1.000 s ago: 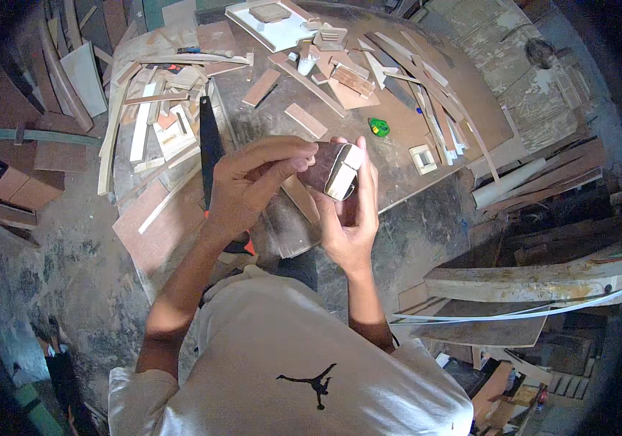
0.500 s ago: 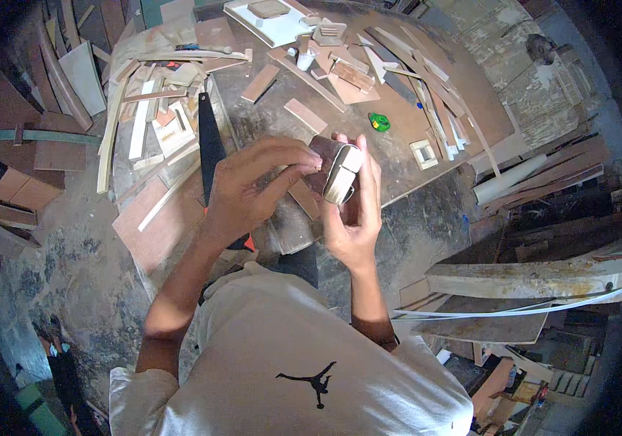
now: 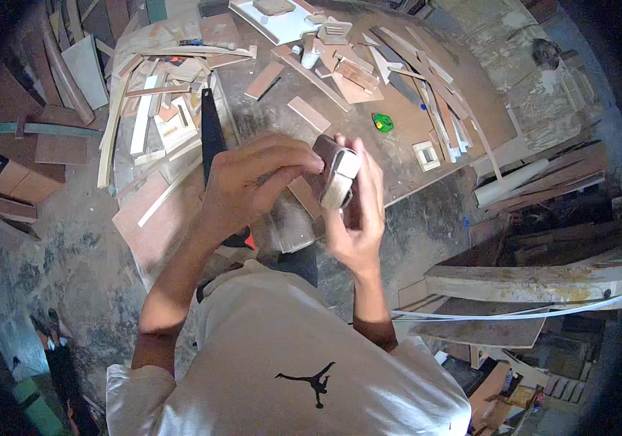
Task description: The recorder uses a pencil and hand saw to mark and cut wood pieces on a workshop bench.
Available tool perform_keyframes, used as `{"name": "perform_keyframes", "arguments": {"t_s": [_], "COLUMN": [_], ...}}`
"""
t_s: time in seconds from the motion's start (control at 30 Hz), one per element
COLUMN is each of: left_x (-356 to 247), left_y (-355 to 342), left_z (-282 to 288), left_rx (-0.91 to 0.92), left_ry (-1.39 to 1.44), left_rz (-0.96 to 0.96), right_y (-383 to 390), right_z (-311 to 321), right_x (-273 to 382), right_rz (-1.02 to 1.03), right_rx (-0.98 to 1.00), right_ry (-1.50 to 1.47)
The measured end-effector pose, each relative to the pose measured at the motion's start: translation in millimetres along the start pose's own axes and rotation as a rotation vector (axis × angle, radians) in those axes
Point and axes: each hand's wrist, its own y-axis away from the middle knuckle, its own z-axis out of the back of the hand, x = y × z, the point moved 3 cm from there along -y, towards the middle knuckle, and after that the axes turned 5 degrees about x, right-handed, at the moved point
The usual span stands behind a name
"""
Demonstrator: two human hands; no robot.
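Note:
Between my hands is a small pale wood block, wrapped in dark brown paper that looks like sandpaper. My right hand grips it from the right with thumb below and fingers along the side. My left hand has its fingers pressed together on the paper's left edge. Beyond my left wrist lies a black saw with an orange-and-black handle, partly hidden by that hand. Short reddish wood strips and a green tape measure lie on the worktable past the block.
The worktable holds piles of offcuts left and right, a white tray and a white cup at the back. Boards lean at the left. Long planks and a roll are stacked at the right.
Both hands have shifted a little to the right with the wrapped block, which is turned so that more of its brown top and less of its pale face shows.

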Motion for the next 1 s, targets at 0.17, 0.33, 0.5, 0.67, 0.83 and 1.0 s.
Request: {"name": "perform_keyframes", "arguments": {"t_s": [0.17,0.33,0.5,0.67,0.83,1.0], "left_x": [-3.6,-4.8,-2.6,-6.1,-17.5,-14.1], "left_y": [-3.0,-4.4,-0.6,-1.7,-4.5,-4.8], "left_z": [0.0,2.3,-1.6,1.1,0.4,-1.3], "left_rx": [0.002,0.024,-0.003,-0.006,-0.004,-0.02], "left_ry": [-0.031,-0.04,-0.02,-0.004,-0.001,0.02], "left_rz": [-0.045,-0.042,-0.084,-0.094,-0.15,-0.14], "right_y": [0.1,-0.2,4.3,3.1,10.3,8.7], "right_z": [0.0,1.7,-2.8,-6.7,-5.8,-3.0], "right_x": [-5.1,10.5,5.6,-6.4,4.8,-0.1], "right_rz": [0.025,0.055,0.036,-0.035,-0.021,-0.077], "right_rx": [0.049,0.037,0.01,0.043,-0.024,-0.063], "right_ry": [0.124,0.13,0.128,0.129,0.044,-0.063]}}
